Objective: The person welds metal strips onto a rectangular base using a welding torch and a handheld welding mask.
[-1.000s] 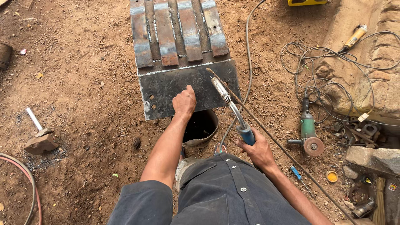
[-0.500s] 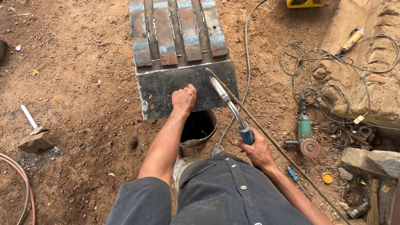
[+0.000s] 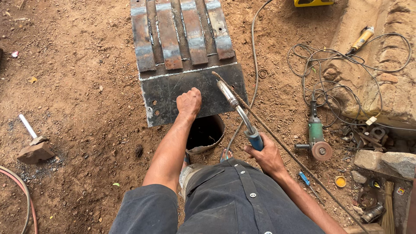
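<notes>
- Brown dirt ground [image 3: 78, 65] lies all around, with a green grinder [image 3: 316, 134] and a tangle of wires [image 3: 346, 65] on the right.
- Left hand [image 3: 189, 103] is a closed fist pressing on the dark steel plate [image 3: 169, 93], same as a moment ago.
- Right hand [image 3: 268, 157] grips the blue-handled welding torch [image 3: 240, 113], tip near the plate's far edge.
- Nothing has really moved, so the plate stays held steady.

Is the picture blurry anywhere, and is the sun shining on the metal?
Head view: sharp all over, no blur on the left hand or the welding torch; soft, even daylight with only faint shadows; the dark steel plate gives a dull sheen, no hard glare; the frame's edges bend slightly, as with a wide lens.
</notes>
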